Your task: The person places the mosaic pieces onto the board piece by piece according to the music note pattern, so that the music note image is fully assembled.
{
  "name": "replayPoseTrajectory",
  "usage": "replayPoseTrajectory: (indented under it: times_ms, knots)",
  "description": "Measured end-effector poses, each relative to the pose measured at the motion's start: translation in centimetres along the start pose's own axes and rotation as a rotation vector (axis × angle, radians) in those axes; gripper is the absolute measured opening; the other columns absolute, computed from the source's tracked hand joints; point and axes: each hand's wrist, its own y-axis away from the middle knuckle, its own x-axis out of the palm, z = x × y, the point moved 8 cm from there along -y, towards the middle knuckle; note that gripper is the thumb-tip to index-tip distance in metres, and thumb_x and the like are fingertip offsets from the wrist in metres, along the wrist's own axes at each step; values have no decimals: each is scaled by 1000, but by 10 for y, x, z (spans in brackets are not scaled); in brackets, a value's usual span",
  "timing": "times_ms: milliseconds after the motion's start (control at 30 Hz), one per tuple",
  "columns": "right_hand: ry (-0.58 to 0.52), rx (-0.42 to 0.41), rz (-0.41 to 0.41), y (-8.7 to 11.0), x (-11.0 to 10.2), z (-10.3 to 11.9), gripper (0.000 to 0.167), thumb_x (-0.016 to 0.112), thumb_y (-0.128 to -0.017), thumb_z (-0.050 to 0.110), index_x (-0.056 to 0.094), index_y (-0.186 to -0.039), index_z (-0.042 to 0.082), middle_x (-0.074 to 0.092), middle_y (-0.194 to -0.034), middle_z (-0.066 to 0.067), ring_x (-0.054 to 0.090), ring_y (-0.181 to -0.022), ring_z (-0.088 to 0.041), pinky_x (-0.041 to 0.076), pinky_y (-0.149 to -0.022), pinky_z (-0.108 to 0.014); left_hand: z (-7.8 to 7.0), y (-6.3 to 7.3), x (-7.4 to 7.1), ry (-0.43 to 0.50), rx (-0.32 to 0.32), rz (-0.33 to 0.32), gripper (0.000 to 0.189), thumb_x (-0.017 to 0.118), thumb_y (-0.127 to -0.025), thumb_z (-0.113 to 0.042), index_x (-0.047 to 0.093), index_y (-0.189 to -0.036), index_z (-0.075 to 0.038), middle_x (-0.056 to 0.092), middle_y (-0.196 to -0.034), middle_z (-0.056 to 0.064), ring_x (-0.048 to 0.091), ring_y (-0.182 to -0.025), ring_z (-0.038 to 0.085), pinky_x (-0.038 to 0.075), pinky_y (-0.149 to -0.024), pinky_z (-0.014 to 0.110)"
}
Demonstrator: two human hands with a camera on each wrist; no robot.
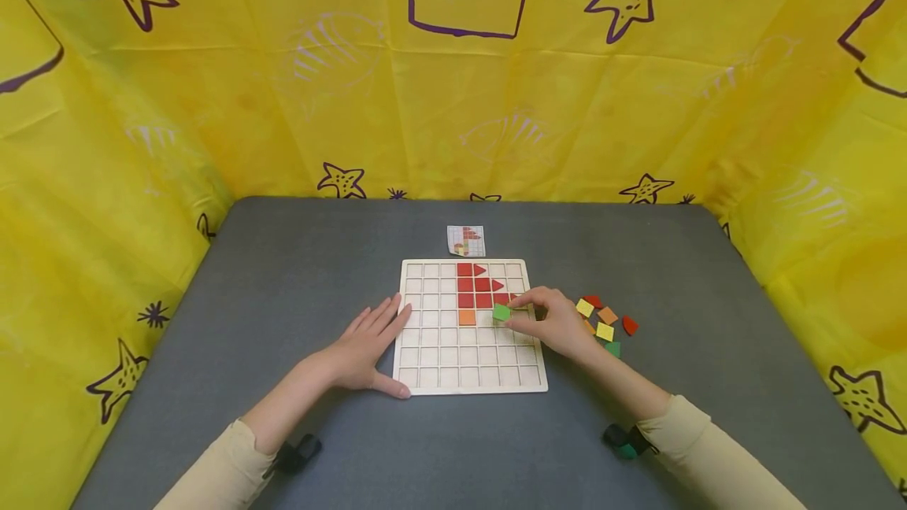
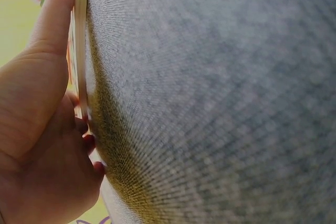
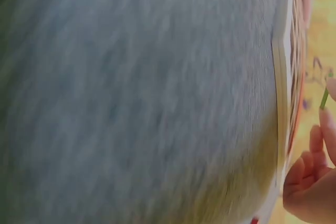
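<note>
From my far-off seat, I see my right hand pinching a small green square between thumb and finger. The green square is up over the white board, not touching it. In the right wrist view I see it from its thin side, a bit tilted. From the head view, it shows to the right of an orange square, with a little gap between them. The orange square lies on the board, just below the lowest row of red pieces. Those red pieces sit in three rows, and each row ends in a pointy one.

My left hand is not holding on to anything. Its fingers are straight and spread, and they touch the left side of the board, with the thumb at the near corner.

The board lies flat on the gray tabletop. A small picture card is just behind it. To the right, near my right hand, is a pile of loose pieces: red, yellow, orange and green.
</note>
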Motion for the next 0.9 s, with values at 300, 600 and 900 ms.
replayPoseTrajectory:
  times_ms: [300, 600, 900]
  knots:
    - [110, -118, 94, -1, 35, 25, 24, 86, -75, 31, 75, -95, 25, 65, -95, 12, 48, -100, -16, 39, -85, -40, 1, 0, 0, 4, -7, 4, 127, 70, -67, -75, 12, -157, -7, 0, -162, 16, 2, -148, 33, 7, -116, 55]
    - [210, -238, 81, -3, 48, 44, 23, 86, -73, 27, 74, -92, 21, 64, -92, 10, 48, -94, -16, 40, -81, -38, 1, 0, 1, 6, -10, 5, 127, 71, -67, -75, 12, -157, -7, 0, -162, 16, 2, -148, 34, 7, -116, 55]
    - [204, -204, 88, -3, 50, 43, 23, 86, -73, 28, 74, -93, 23, 64, -92, 11, 48, -94, -15, 41, -81, -37, 1, -1, 1, 4, -14, 7, 128, 69, -66, -76, 11, -157, -7, 0, -163, 16, 1, -148, 33, 7, -116, 54]
